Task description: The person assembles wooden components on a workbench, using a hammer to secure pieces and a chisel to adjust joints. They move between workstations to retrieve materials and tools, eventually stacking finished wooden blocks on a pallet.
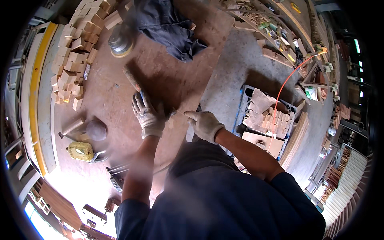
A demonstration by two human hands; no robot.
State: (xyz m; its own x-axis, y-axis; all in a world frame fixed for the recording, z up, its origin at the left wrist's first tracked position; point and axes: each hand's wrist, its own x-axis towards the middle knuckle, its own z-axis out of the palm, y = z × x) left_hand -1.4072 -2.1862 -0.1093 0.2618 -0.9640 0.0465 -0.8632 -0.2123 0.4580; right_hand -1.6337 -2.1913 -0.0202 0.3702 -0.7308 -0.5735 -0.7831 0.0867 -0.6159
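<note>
Both my hands wear pale work gloves over a brown worktable (168,86). My left hand (147,118) lies over the tabletop with its fingers stretched out. Its fingertips touch the lower end of a worn, stick-like piece (131,79), which points away from me. My right hand (205,126), at the table's right edge, has its fingers closed with the forefinger pointing left. A thin, light sliver (179,112) shows at that fingertip; what it is I cannot make out. Between the hands, by my left thumb, is a small dark bit (172,114), too small to name.
Stacked wood blocks (74,64) line the table's far left, near a round sander-like tool (121,42) and dark cloth (168,30). A hammer (73,127), a brown rounded object (97,130) and a yellow package (80,151) lie left. Right stands a crate (245,90) of wood pieces, crossed by an orange hose (285,86).
</note>
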